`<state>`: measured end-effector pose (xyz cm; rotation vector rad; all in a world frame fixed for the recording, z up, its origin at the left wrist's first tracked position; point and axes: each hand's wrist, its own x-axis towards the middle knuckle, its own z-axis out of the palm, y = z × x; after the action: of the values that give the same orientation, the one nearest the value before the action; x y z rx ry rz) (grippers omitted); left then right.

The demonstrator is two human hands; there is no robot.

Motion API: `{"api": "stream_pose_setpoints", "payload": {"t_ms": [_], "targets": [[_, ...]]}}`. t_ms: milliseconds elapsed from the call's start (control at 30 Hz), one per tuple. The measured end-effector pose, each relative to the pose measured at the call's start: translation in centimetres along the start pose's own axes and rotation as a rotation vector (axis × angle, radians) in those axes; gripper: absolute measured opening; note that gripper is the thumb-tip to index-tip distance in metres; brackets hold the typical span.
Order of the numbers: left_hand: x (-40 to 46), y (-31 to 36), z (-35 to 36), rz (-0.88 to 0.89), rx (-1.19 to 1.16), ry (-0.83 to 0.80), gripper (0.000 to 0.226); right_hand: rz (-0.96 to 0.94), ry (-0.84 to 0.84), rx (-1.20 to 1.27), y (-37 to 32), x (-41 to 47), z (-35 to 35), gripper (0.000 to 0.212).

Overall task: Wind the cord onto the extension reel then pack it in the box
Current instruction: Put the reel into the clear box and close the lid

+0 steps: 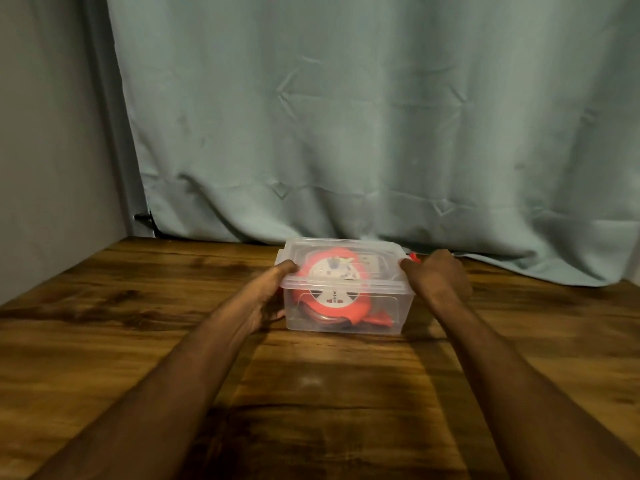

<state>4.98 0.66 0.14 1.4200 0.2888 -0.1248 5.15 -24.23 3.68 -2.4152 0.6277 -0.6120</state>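
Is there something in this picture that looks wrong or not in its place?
One small thing: a red piece shows outside the clear box, at its far right corner by the right hand. Too blurred to identify. The reel sits inside, lid on.

A lidded clear box (pixel 348 306) holding an orange extension reel (pixel 332 289) is gripped at both ends by the left hand (pixel 268 299) and right hand (pixel 436 275), mid-frame on a wooden desk (pixel 138 341) before a curtain (pixel 346 116).

Light: dim and warm where I stand.
Glare: pale sheen on the brown wooden surface (pixel 311 379).
Focus: soft throughout.
Edges: bowed.
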Motion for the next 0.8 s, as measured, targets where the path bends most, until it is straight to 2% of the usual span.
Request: {"api": "stream_pose_setpoints", "payload": {"t_ms": [100, 200, 267, 367, 600, 700, 800], "targets": [[-0.4, 0.3, 0.1, 0.027, -0.026, 0.03, 0.032, -0.156, 0.102, -0.158, -0.5, -0.9, -0.4, 0.031], [-0.7, 0.4, 0.4, 0.113, -0.127, 0.135, 0.045, -0.167, 0.108, -0.147, -0.4, -1.0, -0.6, 0.031], [-0.9, 0.3, 1.2, 0.197, -0.114, 0.204, 0.049, -0.156, 0.107, -0.122, -0.1, -1.2, -0.8, 0.031], [-0.7, 0.3, 1.8, 0.332, 0.022, 0.256, 0.046, -0.154, 0.109, -0.1, 0.0, -1.4, -0.9, 0.03], [0.4, 0.8, 1.1, 0.444, 0.377, 0.373, 0.032, -0.194, 0.098, -0.154, -0.2, -1.3, -1.0, 0.031], [-0.1, 0.6, 1.4, 0.571, 0.603, 0.431, 0.033, -0.233, 0.108, -0.189, -0.1, -1.3, -0.9, 0.028], [-0.9, 0.6, 1.7, 0.598, 0.735, 0.463, 0.034, -0.3, 0.133, -0.223, 0.1, -1.6, -0.9, 0.024]]}}
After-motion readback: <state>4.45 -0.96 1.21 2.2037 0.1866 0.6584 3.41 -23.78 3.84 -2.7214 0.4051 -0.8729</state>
